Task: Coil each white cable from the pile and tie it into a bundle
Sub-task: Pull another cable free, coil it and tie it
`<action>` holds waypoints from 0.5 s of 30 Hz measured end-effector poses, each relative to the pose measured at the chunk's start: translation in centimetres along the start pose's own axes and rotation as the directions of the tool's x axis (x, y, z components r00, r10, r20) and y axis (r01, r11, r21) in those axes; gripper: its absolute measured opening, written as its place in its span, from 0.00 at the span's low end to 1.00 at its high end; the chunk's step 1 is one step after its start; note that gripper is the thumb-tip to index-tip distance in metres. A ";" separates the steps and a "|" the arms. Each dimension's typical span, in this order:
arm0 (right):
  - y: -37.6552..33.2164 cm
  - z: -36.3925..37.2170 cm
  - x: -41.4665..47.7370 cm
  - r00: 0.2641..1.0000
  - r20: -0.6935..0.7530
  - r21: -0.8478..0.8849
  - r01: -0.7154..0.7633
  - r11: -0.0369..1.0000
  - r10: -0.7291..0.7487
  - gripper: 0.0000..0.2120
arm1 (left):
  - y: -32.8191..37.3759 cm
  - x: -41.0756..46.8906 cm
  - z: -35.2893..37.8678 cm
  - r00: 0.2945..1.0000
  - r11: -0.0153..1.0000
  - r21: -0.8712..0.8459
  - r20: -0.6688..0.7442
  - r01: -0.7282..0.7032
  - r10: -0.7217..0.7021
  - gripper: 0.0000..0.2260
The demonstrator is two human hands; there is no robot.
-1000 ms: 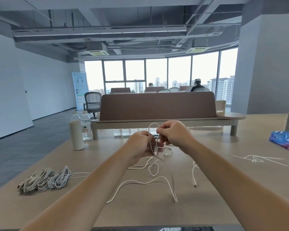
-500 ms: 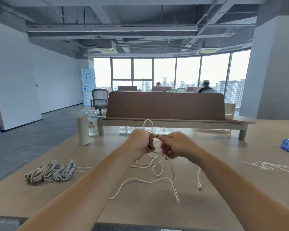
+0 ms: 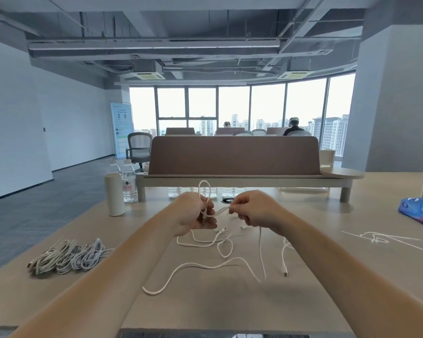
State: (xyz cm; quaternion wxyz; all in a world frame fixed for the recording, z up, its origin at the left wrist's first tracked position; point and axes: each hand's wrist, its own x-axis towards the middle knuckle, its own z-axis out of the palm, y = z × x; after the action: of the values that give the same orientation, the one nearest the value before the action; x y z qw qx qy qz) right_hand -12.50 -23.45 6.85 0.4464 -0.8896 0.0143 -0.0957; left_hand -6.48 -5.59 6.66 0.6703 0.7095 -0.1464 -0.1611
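Holds one white cable [image 3: 204, 191] just above mid-tabletop [image 3: 205, 308], left hand [image 3: 193, 213] in a closed grip round its upright loop, right hand [image 3: 254, 209] pinching the strand at 3 o'clock. Best to keep loops equal and the tail untangled. Counted: seemingly a second loose cable [image 3: 285, 259] at 4 o'clock, three or four tied bundles [image 3: 69, 257] at 8.

Both hands — left hand [image 3: 195, 213], right hand [image 3: 254, 208] — pinch a white cable [image 3: 205, 265] (slack trailing on the table [image 3: 205, 311]).
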 end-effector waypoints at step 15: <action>-1.5 -1.1 -0.2 0.996 0.008 -0.228 0.087 0.970 -0.087 0.04 | -0.1 -0.9 0.2 0.998 0.998 0.061 0.059 -0.026 0.022 0.04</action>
State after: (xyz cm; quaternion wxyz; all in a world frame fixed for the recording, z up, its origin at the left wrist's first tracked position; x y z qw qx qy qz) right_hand -12.95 -23.35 8.68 0.3365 -0.9347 -0.0132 -0.1140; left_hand -7.38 -5.43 6.54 0.6453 0.7231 -0.1793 -0.1688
